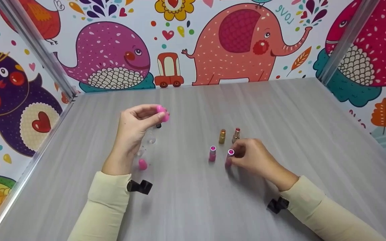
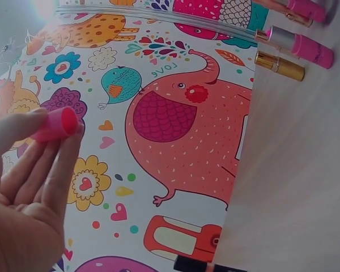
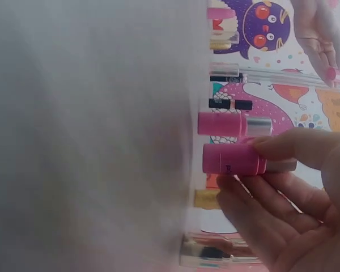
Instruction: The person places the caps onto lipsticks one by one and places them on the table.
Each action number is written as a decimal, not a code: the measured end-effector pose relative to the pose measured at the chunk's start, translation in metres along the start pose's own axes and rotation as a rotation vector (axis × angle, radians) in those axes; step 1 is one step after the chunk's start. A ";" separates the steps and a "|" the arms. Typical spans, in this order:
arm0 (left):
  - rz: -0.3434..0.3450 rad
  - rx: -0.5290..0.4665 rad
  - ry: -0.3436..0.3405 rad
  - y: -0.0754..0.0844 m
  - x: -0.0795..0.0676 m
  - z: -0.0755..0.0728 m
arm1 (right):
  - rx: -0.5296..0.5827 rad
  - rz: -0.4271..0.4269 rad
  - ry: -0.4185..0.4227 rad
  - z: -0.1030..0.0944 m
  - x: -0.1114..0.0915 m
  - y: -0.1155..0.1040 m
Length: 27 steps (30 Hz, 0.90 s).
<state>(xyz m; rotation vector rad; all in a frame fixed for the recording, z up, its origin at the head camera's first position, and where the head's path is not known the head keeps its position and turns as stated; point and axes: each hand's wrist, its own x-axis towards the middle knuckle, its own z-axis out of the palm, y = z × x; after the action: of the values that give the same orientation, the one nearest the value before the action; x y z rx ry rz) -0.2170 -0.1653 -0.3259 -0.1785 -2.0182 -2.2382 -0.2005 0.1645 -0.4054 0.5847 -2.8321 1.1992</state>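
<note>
My left hand (image 1: 131,125) is raised over the table's left side, pinching a pink lipstick cap (image 2: 59,123) between thumb and fingers; the cap's hollow end shows in the left wrist view. With thumb and fingers, my right hand (image 1: 256,155) grips a pink lipstick (image 3: 232,159) with a silver collar, which stands upright on the table. A matching pink lipstick (image 1: 212,154) stands just left of it. Behind them are a gold lipstick tube (image 1: 222,137) and an uncapped lipstick with a red tip (image 1: 236,135), close to my right fingertips.
Under my left forearm lies a row of small things: another pink cap (image 1: 142,164), clear caps (image 1: 151,139) and a black tube (image 1: 158,126), partly hidden by the hand. The grey tabletop (image 1: 186,201) ends at walls printed with cartoon animals (image 1: 240,43).
</note>
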 end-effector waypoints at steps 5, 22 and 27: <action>0.011 0.016 -0.021 0.000 0.000 0.004 | 0.018 -0.019 0.039 -0.007 0.001 -0.004; -0.016 -0.006 -0.058 -0.003 -0.001 0.011 | 0.191 0.037 0.091 -0.026 0.015 -0.030; 0.018 -0.011 -0.073 -0.007 -0.001 0.018 | 0.119 0.012 0.087 -0.026 0.025 -0.041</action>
<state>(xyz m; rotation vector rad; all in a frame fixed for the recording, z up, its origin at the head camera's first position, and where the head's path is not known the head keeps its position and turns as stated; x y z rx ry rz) -0.2169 -0.1470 -0.3309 -0.2825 -2.0321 -2.2637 -0.2132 0.1482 -0.3549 0.5068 -2.7112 1.3668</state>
